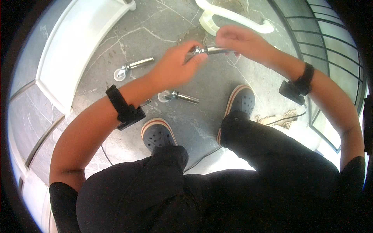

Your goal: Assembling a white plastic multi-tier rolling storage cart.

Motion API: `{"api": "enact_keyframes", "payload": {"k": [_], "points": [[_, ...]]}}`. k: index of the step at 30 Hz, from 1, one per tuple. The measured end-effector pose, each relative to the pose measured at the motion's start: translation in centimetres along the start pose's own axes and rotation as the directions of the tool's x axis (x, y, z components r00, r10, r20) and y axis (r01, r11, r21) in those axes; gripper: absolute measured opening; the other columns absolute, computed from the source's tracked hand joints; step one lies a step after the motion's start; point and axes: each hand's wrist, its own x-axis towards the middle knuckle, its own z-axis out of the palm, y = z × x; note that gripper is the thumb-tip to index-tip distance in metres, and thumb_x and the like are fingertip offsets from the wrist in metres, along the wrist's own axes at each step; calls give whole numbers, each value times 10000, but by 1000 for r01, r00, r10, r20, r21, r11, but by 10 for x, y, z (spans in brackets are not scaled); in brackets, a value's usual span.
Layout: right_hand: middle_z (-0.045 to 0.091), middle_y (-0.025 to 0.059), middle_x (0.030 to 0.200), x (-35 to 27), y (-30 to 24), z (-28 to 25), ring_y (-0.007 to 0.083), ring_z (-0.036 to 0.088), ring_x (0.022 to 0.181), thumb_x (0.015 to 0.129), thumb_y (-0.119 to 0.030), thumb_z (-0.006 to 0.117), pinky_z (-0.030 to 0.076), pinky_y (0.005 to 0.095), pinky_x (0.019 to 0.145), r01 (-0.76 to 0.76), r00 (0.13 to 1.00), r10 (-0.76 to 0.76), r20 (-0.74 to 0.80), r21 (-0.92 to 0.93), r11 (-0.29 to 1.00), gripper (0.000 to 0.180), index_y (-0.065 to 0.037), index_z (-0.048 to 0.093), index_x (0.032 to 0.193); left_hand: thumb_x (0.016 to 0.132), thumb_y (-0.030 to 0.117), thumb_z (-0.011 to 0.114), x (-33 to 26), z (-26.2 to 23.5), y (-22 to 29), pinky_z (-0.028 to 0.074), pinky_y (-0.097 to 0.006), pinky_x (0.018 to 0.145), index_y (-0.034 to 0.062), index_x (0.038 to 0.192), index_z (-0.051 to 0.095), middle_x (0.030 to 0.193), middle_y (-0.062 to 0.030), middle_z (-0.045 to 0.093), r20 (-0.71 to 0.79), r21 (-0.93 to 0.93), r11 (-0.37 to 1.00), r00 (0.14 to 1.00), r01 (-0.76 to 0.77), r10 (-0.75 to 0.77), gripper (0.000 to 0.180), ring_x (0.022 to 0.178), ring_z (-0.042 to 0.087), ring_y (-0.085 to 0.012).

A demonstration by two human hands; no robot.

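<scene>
My left hand (180, 64) is closed around the wheel end of a chrome caster leg (215, 50), which I hold up over the floor, roughly level. At the tube's other end is my right hand (237, 39), fingers curled about it; motion blurs them a little. Below and left of my hands, a second caster leg (140, 62) with a clear wheel lies on the tiles. A third caster leg (186, 98) rests near my left shoe. Another bit of metal tube (146, 102) peeks out beside my left wrist strap, mostly hidden.
A large white plastic shelf panel (74, 42) stands at the left, with metal tubes along its side. Beyond my right hand lies a white curved plastic frame (237, 19). A black wire rack (326, 42) borders the right. My shoes (157, 134) and a thin cable (202, 158) are on the grey floor.
</scene>
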Motion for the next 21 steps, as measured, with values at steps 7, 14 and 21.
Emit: {"api": "enact_keyframes", "payload": {"k": [7, 14, 21], "points": [[666, -30, 923, 3, 19, -10, 49, 577, 821, 946, -340, 628, 454, 214, 640, 342, 938, -344, 40, -267, 901, 288, -132, 667, 1141, 962, 265, 611, 1, -1, -5, 475, -310, 750, 26, 1156, 577, 902, -75, 626, 5, -14, 998, 998, 69, -69, 310, 828, 578, -144], [652, 20, 1060, -2, 5, 5, 90, 597, 916, 843, -169, 752, 517, 256, 776, 260, 966, -256, 42, -167, 951, 386, -75, 618, 1193, 944, 348, 604, 0, -3, -19, 492, -367, 769, 30, 1100, 614, 929, -153, 661, 36, 143, 985, 995, -96, 91, 355, 846, 632, -247], [577, 38, 1175, -8, 69, -29, 159, 551, 1157, 837, -88, 721, 511, 318, 908, 87, 993, -64, 104, -226, 970, 364, -44, 584, 1172, 868, 500, 619, 24, 28, -36, 504, -436, 660, 22, 942, 690, 803, -204, 680, 130, 120, 988, 988, -101, 85, 489, 727, 650, -336]]}}
